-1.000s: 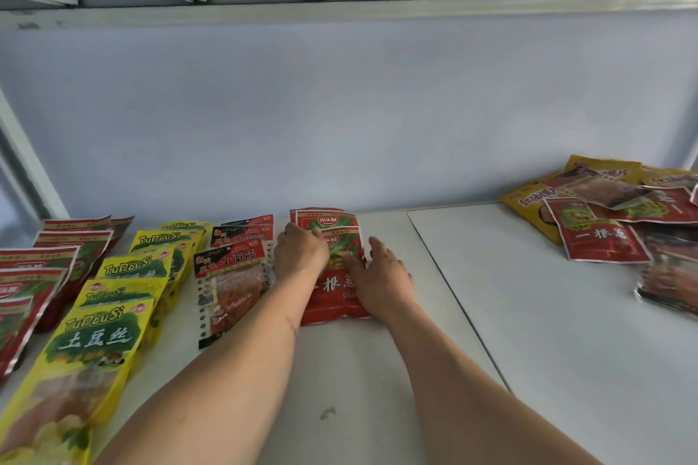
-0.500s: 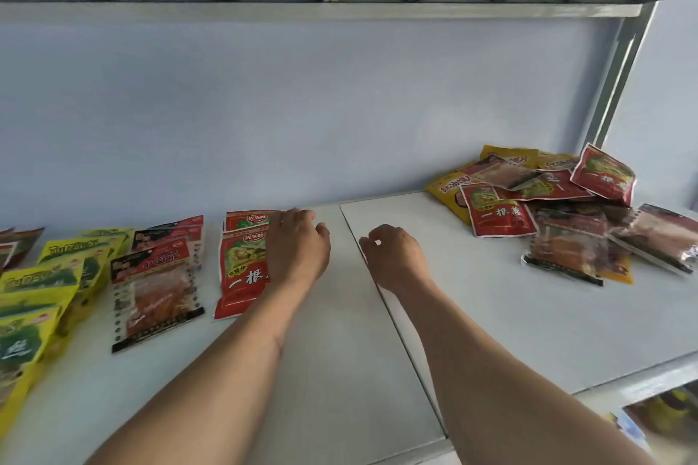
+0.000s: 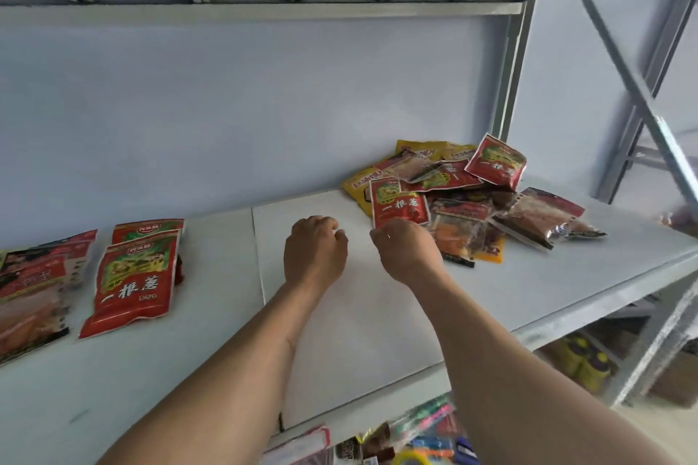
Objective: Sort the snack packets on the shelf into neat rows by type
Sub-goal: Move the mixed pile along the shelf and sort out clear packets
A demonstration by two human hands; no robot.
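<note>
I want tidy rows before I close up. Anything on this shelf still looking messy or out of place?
Yes. The unsorted pile at the shelf's right end mixes red, yellow and clear packets, overlapping at angles. One red packet stands tilted on top.

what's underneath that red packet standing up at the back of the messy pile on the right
The tilted red packet leans on other packets in the unsorted pile: another red packet and yellow ones show beneath its lower edge. What lies directly under it is covered.
</note>
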